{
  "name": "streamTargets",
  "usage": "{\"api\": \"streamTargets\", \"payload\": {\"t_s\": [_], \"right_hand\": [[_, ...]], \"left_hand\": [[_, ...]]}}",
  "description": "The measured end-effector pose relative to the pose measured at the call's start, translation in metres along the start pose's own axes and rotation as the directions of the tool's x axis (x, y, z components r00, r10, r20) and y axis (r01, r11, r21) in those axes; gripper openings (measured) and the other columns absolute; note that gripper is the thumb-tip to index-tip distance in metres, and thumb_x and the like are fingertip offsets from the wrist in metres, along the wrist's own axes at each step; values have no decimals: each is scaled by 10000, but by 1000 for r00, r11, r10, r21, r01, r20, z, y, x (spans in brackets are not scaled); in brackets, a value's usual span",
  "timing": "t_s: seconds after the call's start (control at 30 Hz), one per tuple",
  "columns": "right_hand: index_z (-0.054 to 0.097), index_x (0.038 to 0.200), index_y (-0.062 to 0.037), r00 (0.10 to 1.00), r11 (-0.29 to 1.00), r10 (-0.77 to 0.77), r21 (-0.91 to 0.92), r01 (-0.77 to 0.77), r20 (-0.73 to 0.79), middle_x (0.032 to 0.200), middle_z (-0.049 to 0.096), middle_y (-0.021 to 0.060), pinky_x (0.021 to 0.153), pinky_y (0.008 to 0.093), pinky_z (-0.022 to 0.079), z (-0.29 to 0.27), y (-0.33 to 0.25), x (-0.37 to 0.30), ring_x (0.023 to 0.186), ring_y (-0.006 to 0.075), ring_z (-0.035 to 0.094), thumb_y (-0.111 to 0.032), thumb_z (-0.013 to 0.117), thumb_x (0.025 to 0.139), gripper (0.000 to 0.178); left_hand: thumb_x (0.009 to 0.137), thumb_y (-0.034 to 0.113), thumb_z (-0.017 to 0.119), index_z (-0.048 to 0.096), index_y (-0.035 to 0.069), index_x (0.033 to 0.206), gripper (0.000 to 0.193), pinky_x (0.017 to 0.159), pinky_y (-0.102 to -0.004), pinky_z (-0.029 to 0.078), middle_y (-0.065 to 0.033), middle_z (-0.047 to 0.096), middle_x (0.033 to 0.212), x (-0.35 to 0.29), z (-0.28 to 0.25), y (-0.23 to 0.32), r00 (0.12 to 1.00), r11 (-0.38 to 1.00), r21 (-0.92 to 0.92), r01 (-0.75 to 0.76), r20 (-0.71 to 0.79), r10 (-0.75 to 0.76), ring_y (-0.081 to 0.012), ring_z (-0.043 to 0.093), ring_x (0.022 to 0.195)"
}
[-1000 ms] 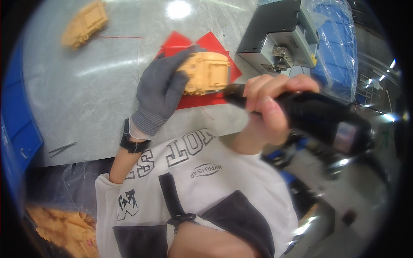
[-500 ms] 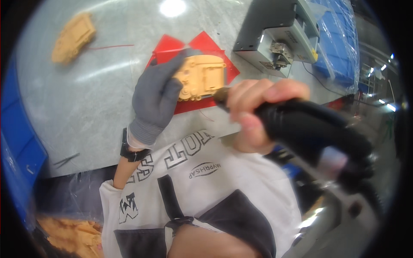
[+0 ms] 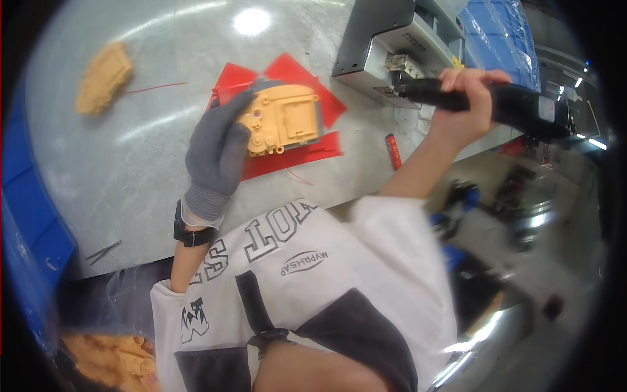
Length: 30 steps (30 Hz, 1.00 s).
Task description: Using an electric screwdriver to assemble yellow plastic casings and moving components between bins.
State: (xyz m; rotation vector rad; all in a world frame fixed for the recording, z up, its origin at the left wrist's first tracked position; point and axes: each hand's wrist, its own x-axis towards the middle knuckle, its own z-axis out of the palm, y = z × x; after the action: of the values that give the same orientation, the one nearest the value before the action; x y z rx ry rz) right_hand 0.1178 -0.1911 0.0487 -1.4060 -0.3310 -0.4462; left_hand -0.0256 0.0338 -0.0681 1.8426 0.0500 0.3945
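Note:
My left hand (image 3: 212,147), in a grey knit glove, is closed on the left edge of a yellow-orange plastic housing (image 3: 287,117). The molded face of the housing, with posts and round bosses, is turned up, above red sheets (image 3: 305,81) on the bench. My bare right hand (image 3: 465,108) is wrapped round a black electric screwdriver (image 3: 532,112), held almost level. Its tip points left and meets the metal outlet on the front of a grey box-shaped machine (image 3: 375,55); whether a screw sits on the tip cannot be made out.
Another yellow-orange housing (image 3: 104,78) lies at the far left beside a thin red strip (image 3: 157,86). A small red tube (image 3: 393,151) is near the right bench edge, and dark tweezers (image 3: 103,251) are at the left. Blue bins (image 3: 32,209) flank the bench (image 3: 150,130). More yellow-orange parts (image 3: 114,359) are below.
My right hand has carried the screwdriver from the housing's right edge up and right to the machine's outlet. My left hand still holds the housing; the whole view has shifted slightly.

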Motion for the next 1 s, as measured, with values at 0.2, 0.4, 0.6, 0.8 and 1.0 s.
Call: {"api": "streamTargets", "payload": {"t_s": [0.2, 0.4, 0.6, 0.8, 1.0], "right_hand": [[342, 1096, -97, 873, 951, -3, 271, -148, 487, 632, 499, 69, 600, 386, 432, 18, -41, -67, 516, 202, 502, -6, 563, 747, 423], [349, 1032, -61, 718, 906, -188, 400, -136, 671, 604, 526, 88, 422, 326, 413, 73, -34, -87, 459, 212, 510, 73, 599, 673, 457], [350, 1017, -44, 755, 909, -179, 400, -119, 631, 605, 513, 83, 418, 320, 403, 87, -23, -97, 460, 203, 503, 84, 590, 677, 435], [351, 999, -39, 779, 911, -121, 381, -159, 615, 602, 503, 83, 446, 321, 412, 97, -10, -102, 457, 194, 495, 81, 579, 698, 396], [362, 966, -35, 687, 927, -108, 322, -191, 719, 600, 503, 80, 457, 322, 420, 109, -7, -96, 460, 192, 499, 96, 584, 686, 380]], "left_hand": [[880, 57, 416, 511, -16, 1186, 329, 952, -291, 360, -130, 561, 1154, 1, -5, 4, 988, 983, -127, 130, 97, -118, -189, 518, 1068], [889, 74, 422, 504, -16, 1193, 328, 904, -273, 393, -120, 560, 1155, -3, -10, 1, 989, 982, -137, 133, 79, -123, -175, 528, 1038], [890, 89, 438, 517, -4, 1179, 314, 969, -326, 349, -119, 583, 1118, 0, -8, -4, 997, 998, -62, 19, 71, -14, -191, 553, 1013], [856, 108, 489, 542, 25, 1153, 313, 857, -365, 364, -121, 607, 962, 2, -7, -10, 998, 997, -54, -56, 9, 56, -247, 571, 868], [814, 104, 538, 571, 35, 1091, 287, 665, -348, 455, -135, 618, 841, 3, -7, -13, 989, 994, -26, -106, -110, 102, -279, 582, 718]]}}
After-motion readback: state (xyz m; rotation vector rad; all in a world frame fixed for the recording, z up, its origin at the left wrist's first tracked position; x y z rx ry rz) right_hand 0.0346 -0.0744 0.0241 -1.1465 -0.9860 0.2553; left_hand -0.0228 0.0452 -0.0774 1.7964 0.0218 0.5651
